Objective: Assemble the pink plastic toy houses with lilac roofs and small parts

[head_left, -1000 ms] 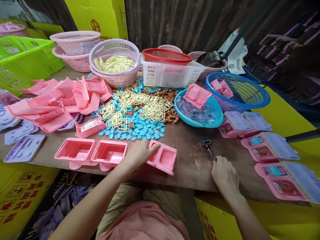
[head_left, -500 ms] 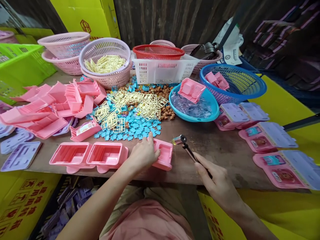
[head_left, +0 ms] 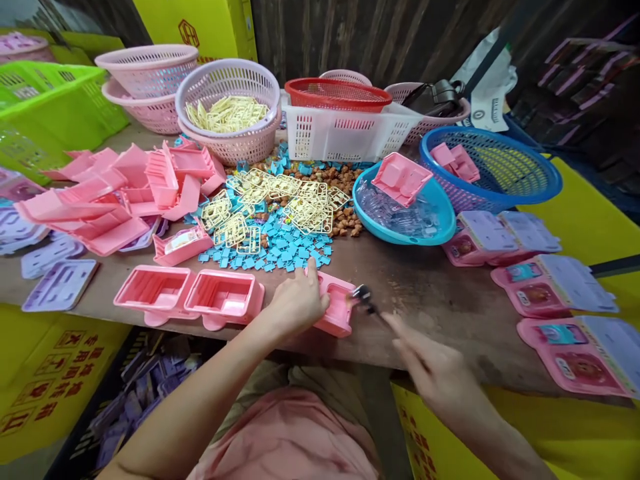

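My left hand is closed on a pink plastic case lying on the table, its index finger stretched over the far edge. That hand covers the case's left part. In my right hand, somewhat blurred, is a small hammer with a dark handle and a shiny head. The hammer head is at the case's right end; whether it touches cannot be told. Left of my left hand stand two open pink boxes, side by side. Light-blue plastic pieces lie spread just beyond the case.
Pink parts are heaped at the left, near purple panels. Cream plastic frames and brown pieces lie mid-table. A light-blue bowl holds clear parts. Finished-looking pink and purple pieces line the right. Baskets stand behind.
The hammer has swung left from beside the pink case to its right end. My left hand still holds the case. The whole view has shifted slightly.
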{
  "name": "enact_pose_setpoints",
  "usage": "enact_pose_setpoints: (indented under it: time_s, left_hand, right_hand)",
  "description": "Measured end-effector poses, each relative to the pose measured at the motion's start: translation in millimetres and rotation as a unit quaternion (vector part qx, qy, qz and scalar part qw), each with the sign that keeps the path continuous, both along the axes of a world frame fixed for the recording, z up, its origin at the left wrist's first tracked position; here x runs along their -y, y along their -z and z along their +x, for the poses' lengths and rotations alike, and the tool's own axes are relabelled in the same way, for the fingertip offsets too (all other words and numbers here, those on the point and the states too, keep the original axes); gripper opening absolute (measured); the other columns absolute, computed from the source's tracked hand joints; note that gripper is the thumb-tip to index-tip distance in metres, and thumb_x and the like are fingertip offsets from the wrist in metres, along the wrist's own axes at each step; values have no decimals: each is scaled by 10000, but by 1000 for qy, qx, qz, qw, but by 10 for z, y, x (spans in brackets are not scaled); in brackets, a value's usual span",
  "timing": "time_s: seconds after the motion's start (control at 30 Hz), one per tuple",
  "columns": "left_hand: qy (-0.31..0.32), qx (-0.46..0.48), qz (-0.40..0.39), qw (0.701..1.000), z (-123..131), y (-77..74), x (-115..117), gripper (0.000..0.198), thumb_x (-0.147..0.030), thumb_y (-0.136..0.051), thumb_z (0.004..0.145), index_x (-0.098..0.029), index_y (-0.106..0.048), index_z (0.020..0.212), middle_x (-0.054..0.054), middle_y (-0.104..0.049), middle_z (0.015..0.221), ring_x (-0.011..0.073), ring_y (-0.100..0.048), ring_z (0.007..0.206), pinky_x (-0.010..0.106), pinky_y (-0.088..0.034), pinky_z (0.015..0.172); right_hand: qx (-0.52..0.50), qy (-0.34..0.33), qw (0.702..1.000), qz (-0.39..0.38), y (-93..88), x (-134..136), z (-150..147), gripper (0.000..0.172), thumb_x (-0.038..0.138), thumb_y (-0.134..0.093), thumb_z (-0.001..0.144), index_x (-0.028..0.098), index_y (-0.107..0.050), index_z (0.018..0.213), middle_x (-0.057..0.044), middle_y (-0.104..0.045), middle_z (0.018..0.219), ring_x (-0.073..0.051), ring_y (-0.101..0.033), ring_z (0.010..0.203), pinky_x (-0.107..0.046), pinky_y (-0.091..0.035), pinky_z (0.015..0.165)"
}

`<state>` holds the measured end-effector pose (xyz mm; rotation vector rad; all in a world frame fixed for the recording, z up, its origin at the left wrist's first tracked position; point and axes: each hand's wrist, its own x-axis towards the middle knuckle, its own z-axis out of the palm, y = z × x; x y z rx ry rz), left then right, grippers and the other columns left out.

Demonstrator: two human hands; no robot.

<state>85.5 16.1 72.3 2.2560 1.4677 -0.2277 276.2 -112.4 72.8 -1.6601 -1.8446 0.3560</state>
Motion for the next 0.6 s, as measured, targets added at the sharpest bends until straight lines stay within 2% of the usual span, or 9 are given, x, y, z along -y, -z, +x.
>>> enact_pose_setpoints:
  time_s: [0.1,0.23,0.3,0.4,0.5,0.6]
  left_hand:
    - [-2,2,-5,1000,-1,10,2,648,-357,-370,866,-80,-174,1418,235,-518,1215,346,-605,986,409,-454,789]
    - [-3,8,4,1000,0,24,-4,661,-372,-374,866,-76,-168,1419,232,-531,1195,334,-602,991,394,-453,786]
    - [-4,5,4,1000,6,29,-2,656,-372,-372,867,-70,-177,1416,235,-529,1197,332,-601,997,395,-453,791]
    - [-4,6,-1,1000,18,32,13,658,-367,-374,864,-48,-193,1411,244,-535,1190,339,-606,984,410,-457,790]
    - [5,8,5,1000,5,12,-8,658,-346,-384,861,-24,-202,1406,254,-552,1175,347,-597,1005,422,-453,809]
    - [93,50,-45,993,-71,-69,-133,671,-322,-459,840,-98,-211,1423,212,-544,1238,301,-576,1062,386,-441,859]
  right_hand:
    - [15,-29,998,-47,-9,13,-12,346,209,-438,890,186,-608,1191,-46,-660,1137,-215,-633,1033,-316,-545,871]
    - [-22,-6,1000,11,-79,95,-36,408,177,-455,880,210,-530,1280,-43,-644,1176,-218,-643,1017,-320,-533,893]
    - [-18,-47,999,19,-78,125,-41,412,160,-460,873,212,-537,1275,-45,-658,1154,-208,-658,989,-291,-546,866]
    - [9,-86,996,-35,-34,129,-17,356,185,-452,880,191,-602,1203,-55,-687,1097,-209,-656,996,-289,-552,846]
    - [-16,-12,998,-57,-9,133,46,367,253,-448,895,202,-574,1236,-55,-708,1048,-218,-680,941,-322,-571,805]
    - [-50,69,996,-37,-27,143,101,399,311,-456,897,219,-538,1276,-50,-734,908,-189,-703,687,-268,-588,600]
